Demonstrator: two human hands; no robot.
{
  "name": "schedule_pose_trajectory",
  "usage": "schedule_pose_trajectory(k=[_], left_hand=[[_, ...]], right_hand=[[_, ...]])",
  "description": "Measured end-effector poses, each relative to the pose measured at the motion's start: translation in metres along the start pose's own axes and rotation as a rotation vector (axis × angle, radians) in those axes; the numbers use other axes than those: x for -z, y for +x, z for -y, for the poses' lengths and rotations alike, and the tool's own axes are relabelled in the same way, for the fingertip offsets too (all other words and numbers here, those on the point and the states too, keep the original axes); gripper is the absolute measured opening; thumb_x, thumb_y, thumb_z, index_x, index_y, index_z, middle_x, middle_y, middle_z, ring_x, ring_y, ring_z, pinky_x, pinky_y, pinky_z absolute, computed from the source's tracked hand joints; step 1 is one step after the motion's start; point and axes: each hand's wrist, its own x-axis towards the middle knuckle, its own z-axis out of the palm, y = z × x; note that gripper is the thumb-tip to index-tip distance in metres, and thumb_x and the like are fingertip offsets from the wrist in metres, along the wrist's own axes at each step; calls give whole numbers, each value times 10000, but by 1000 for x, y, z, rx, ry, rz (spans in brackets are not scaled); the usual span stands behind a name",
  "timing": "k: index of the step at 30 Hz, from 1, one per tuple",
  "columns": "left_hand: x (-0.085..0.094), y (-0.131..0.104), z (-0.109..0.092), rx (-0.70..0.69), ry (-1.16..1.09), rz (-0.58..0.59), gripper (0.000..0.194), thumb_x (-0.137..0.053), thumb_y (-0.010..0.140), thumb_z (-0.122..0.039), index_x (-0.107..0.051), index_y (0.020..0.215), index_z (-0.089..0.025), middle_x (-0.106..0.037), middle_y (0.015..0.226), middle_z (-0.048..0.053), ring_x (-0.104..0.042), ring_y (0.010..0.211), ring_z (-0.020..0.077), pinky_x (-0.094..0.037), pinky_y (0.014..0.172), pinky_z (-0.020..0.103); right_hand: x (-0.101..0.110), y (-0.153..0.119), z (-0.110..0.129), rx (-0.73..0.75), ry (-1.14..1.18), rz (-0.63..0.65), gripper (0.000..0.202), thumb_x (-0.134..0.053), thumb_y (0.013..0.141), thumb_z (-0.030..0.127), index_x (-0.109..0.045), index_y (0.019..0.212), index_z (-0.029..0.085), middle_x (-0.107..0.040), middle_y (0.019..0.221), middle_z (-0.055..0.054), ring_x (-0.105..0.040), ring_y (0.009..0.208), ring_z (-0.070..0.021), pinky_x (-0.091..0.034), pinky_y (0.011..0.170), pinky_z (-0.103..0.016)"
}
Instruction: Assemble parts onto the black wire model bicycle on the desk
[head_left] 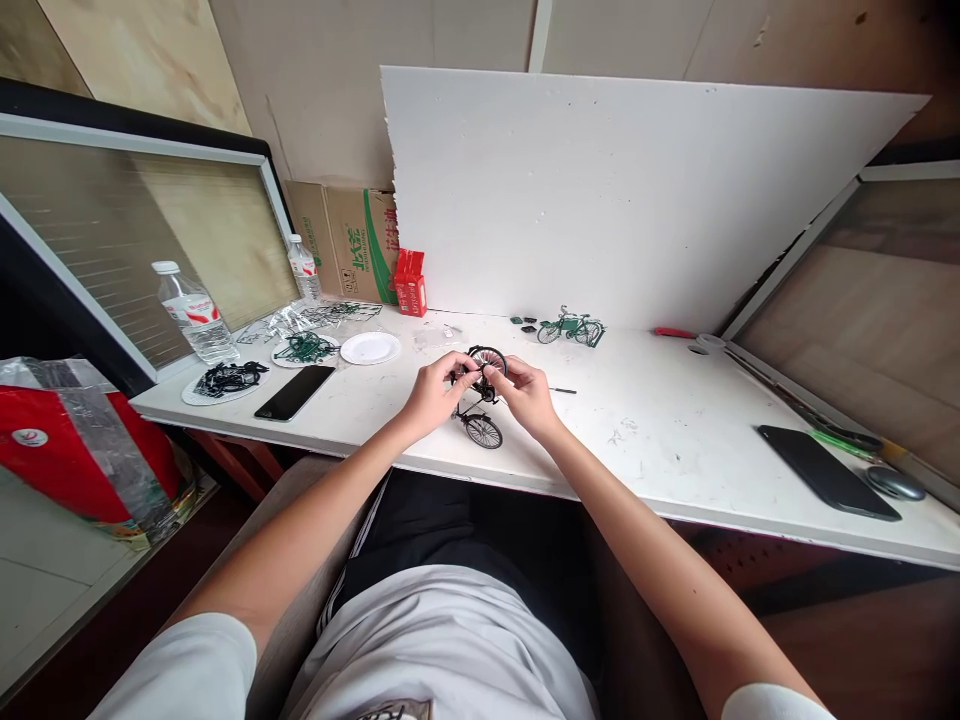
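Note:
A small black model bicycle (484, 430) is held over the front part of the white table, one spoked wheel toward me and the other farther away between my hands. My left hand (441, 388) has its fingers closed on the bicycle's left side near the far wheel. From the other side, my right hand (526, 388) pinches it by the same wheel. The fingertips of both hands almost meet there and hide part of the frame. Just right of my right hand lies a thin dark rod (564, 390). Farther back stands a green model bicycle (571, 328) with small dark pieces (528, 325) beside it.
At left are paper plates, one with black parts (229, 378), one with green parts (307, 347), a bare plate (370, 348), a phone (295, 392) and water bottles (196, 315). A red box (410, 283) stands behind. A black phone (825, 472) and mouse (895, 482) lie right. A white board (600, 190) leans behind.

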Motion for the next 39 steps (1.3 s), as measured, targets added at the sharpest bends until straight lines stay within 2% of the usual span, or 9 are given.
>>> schedule_pose_trajectory(k=[8, 14, 19, 24, 31, 39], left_hand=[[-1, 0, 3, 21, -66, 7, 198, -706, 995, -396, -698, 1042, -204, -744, 1042, 62, -708, 972, 196, -553, 910, 320], [-1, 0, 4, 16, -85, 3, 203, -700, 999, -403, -688, 1041, -204, -732, 1026, 62, -701, 977, 201, -544, 926, 329], [0, -1, 5, -3, -48, 6, 168, -684, 1008, -376, -677, 1038, -211, -721, 1022, 50, -675, 953, 187, -533, 916, 317], [1, -2, 5, 2, -12, 2, 184, -677, 1013, -396, -690, 1044, -215, -737, 1042, 54, -674, 953, 191, -530, 911, 320], [0, -2, 7, -1, -7, -6, 219, -680, 1008, -428, -708, 1049, -215, -745, 1021, 45, -679, 922, 185, -521, 859, 304], [6, -2, -11, -38, 54, -20, 204, -658, 1023, -415, -709, 1051, -220, -765, 1022, 45, -689, 924, 191, -520, 831, 301]], right_hand=[[1, 2, -4, 24, 9, 3, 427, -723, 953, 623, -729, 826, 215, -560, 818, -18, -543, 759, -164, -492, 662, -300], [-2, 0, 0, -7, -21, -21, 460, -726, 932, 659, -731, 806, 216, -610, 826, -35, -567, 770, -179, -512, 666, -308], [-3, -1, 2, -15, -53, -34, 461, -725, 923, 681, -773, 890, 223, -604, 790, -29, -574, 745, -182, -531, 659, -312], [-3, 0, -3, -7, -63, -20, 472, -723, 935, 667, -750, 803, 214, -620, 812, -37, -593, 751, -180, -556, 675, -322], [-3, 0, -8, -3, -68, -22, 464, -730, 932, 668, -780, 818, 220, -642, 811, -42, -619, 789, -197, -600, 697, -348], [-6, -4, 7, -12, -74, -35, 494, -715, 928, 710, -792, 837, 231, -666, 821, -54, -632, 784, -210, -617, 695, -366]])
